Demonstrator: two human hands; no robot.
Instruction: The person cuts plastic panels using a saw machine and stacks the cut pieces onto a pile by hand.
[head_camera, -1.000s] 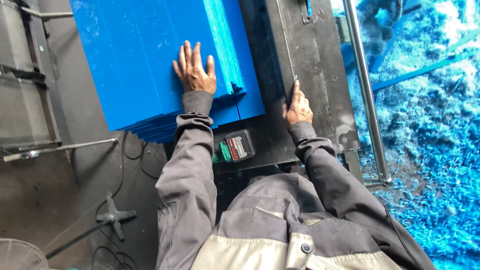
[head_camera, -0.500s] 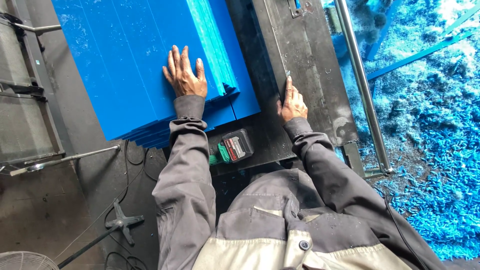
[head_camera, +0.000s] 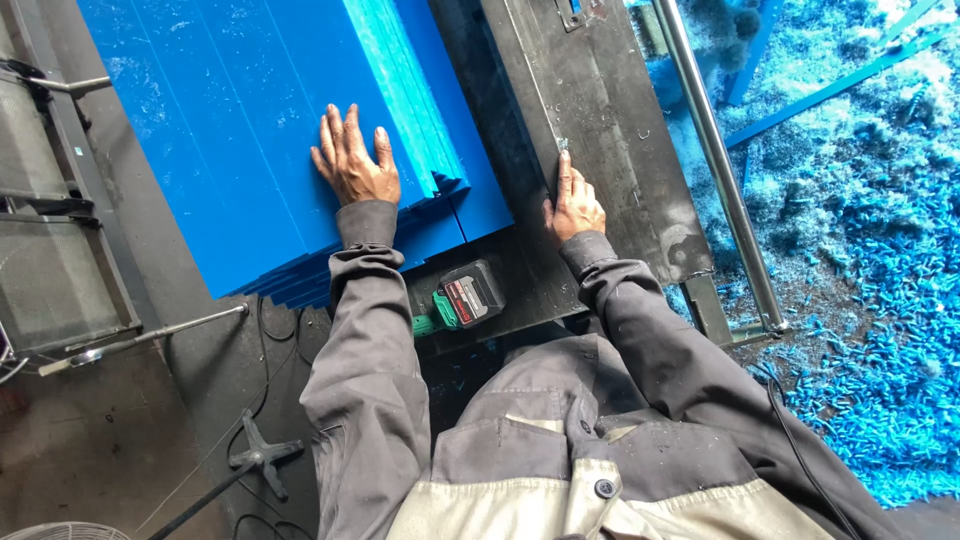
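- The stack of flat bright blue plastic sheets (head_camera: 240, 130) lies on the dark metal work table (head_camera: 500, 290); I take this stack as the landmark for all places.
- The left hand (head_camera: 352, 165) lies flat on top of the stack, near its front edge, with the palm down and the fingers spread a little; it grips nothing.
- The right hand (head_camera: 573, 205) is off the stack, to its right, on the long dark steel plate (head_camera: 610, 130); the fingers are close together and point away from the person, and the palm rests on the plate.
- On the stack, between the two hands, one bundle of lighter turquoise strips (head_camera: 405, 90) runs away from the person.
- In front of the stack, close to the person's body, lies one green and black cordless power tool with a battery pack (head_camera: 462, 297).
- Right of the stack, beyond the steel plate, one shiny round metal rail (head_camera: 715, 160) runs along the table edge.
- Beyond the rail, the heap of blue plastic shavings (head_camera: 880, 300) covers the floor; they are too many to count.
- Left of the stack stands one grey metal mesh frame (head_camera: 55, 270).
- Two hands are seen, both of the same person in grey sleeves.
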